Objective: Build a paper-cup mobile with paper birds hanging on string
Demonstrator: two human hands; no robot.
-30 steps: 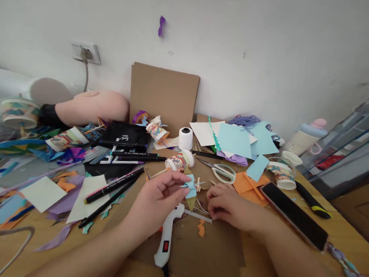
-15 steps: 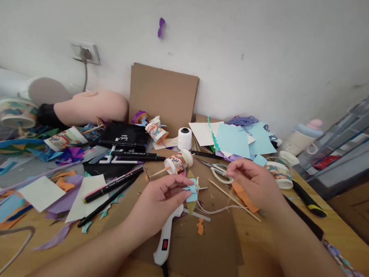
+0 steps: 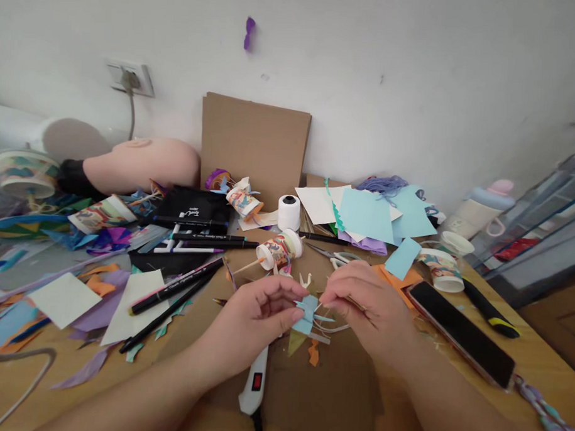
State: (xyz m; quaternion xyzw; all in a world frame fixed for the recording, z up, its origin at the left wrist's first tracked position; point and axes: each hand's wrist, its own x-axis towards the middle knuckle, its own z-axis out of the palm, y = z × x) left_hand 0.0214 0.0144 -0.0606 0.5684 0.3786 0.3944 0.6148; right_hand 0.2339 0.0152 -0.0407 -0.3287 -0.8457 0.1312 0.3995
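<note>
My left hand (image 3: 260,315) pinches a small light blue folded paper (image 3: 306,313) between thumb and fingertips, with narrow points sticking out sideways. Close to its right edge, my right hand (image 3: 362,306) is closed in a pinch on a thin pale strand (image 3: 319,308) that reaches to the paper; its exact kind is too small to tell. Just beyond the fingers lies a little cream folded paper piece (image 3: 305,280). Under the left hand rests a white hot glue gun (image 3: 254,381) with a red switch, its front part hidden. Scissors (image 3: 331,256) lie behind my right hand, partly covered.
Beyond my hands are a patterned paper cup (image 3: 280,248) on a stick and a white thread spool (image 3: 288,213). Markers (image 3: 176,287) and paper scraps (image 3: 65,301) spread leftward. To the right lie a phone (image 3: 462,335), a black-yellow tool handle (image 3: 492,309) and blue paper sheets (image 3: 367,215).
My right hand has come left and down from beside the scissors to the blue paper. The left hand has shifted slightly right and lower. The phone shows more fully.
</note>
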